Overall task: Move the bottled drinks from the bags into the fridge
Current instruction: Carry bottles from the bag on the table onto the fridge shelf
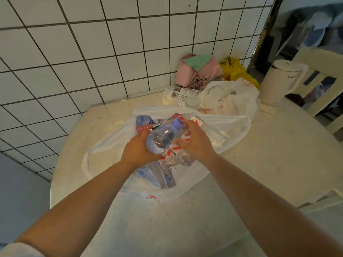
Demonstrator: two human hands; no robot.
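Note:
An open white plastic bag (104,154) lies on the round table, holding several clear bottled drinks. My left hand (137,151) grips a clear water bottle (163,136) with a pale purple cap, lifted just above the others. My right hand (194,141) reaches into the bag beside it, fingers curled over a bottle with a red and white label (171,151); whether it grips that bottle is unclear. Another clear bottle (215,133) lies at the bag's right side, and more bottles (161,175) rest near its front. The fridge is out of view.
A second white bag (239,97) sits behind, next to a lying white labelled container (178,94). Pink and green cloths (198,71) and a yellow bag (235,69) are against the tiled wall. A white kettle (278,80) stands at the right, a chair (323,75) beyond it.

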